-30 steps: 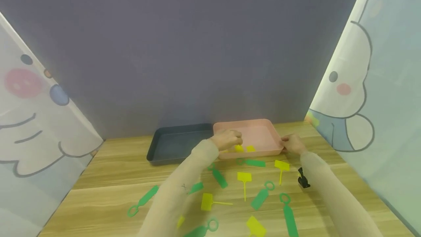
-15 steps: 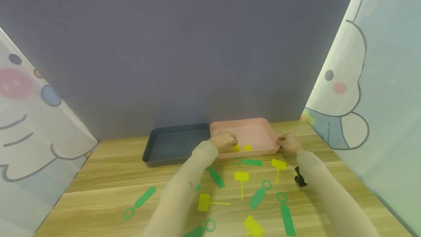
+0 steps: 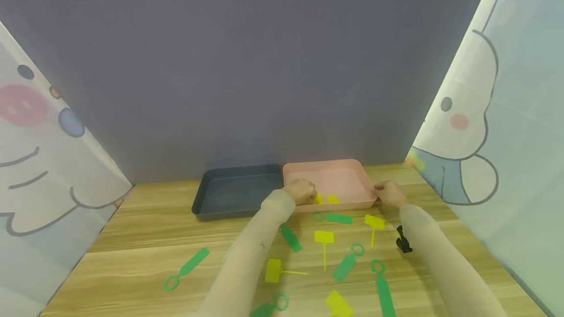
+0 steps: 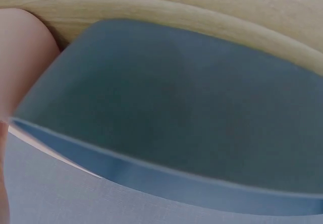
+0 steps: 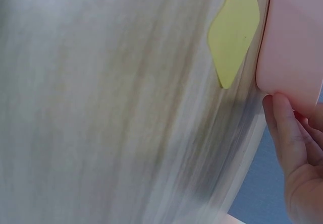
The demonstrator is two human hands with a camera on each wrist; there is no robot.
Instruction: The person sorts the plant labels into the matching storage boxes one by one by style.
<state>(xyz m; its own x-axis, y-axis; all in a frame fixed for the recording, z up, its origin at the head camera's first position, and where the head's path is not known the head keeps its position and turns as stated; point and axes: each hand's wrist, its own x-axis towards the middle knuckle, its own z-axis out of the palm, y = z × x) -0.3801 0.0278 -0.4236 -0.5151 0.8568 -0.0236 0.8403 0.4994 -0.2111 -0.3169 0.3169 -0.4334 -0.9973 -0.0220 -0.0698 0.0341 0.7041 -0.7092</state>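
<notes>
My left hand (image 3: 301,191) is over the front left of a pink tray (image 3: 341,175), knuckles up. Its fingertips point down beside a yellow T-shaped plant label (image 3: 319,199) lying inside, and what they hold, if anything, is hidden. Another yellow label (image 3: 333,199) lies to its right in the tray. My right hand (image 3: 389,193) is at the tray's right side; in the right wrist view its fingers (image 5: 285,113) grip the tray's outer corner. Only part of the left hand (image 4: 22,57) shows in the left wrist view, beyond the dark tray.
A dark blue-grey tray (image 3: 240,192) adjoins the pink one on the left. Several green ring-ended tags, such as this tag (image 3: 385,295), and yellow labels, such as this label (image 3: 324,237), are scattered in front. A small black object (image 3: 403,241) lies beside the right forearm.
Both hands stay almost where they were at the pink tray. The left forearm has shifted slightly, covering a green tag that was partly visible. The head view has shifted a little.
</notes>
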